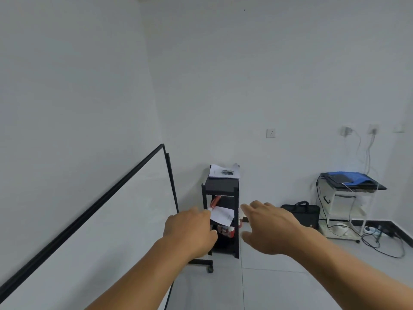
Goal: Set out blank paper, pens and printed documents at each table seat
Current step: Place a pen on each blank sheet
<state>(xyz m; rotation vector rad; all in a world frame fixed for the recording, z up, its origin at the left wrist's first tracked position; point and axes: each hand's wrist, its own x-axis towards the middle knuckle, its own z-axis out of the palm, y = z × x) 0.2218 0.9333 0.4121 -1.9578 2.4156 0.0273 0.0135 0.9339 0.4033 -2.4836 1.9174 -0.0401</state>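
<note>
1. Nearest the camera, the left hand (pixel 190 233) reaches forward with its fingers curled. They seem to pinch a white-tipped pen or marker (pixel 211 210) and perhaps the corner of a loose white sheet (pixel 222 217). The grip itself is hidden behind the knuckles, so I cannot tell for sure.
2. The right hand (pixel 270 229) is spread, fingers straight and apart, holding nothing, at about 3 o'clock from the left.
3. Outward from the fingers stands a black shelf unit (pixel 235 220). The sheet lies on its middle shelf beside a red cylinder (pixel 215 200), and small red-and-white items (pixel 225 231) sit on the shelf below.
4. Printed documents (pixel 223 172) rest on top, at 12 o'clock.
5. Judged step: gathering supplies, since no table seat is in view.
6. Next, the right hand likely needs to collect paper or the documents, lifting sheets without creasing.
7. A whiteboard (pixel 89 209) stands at 9 o'clock.
</note>
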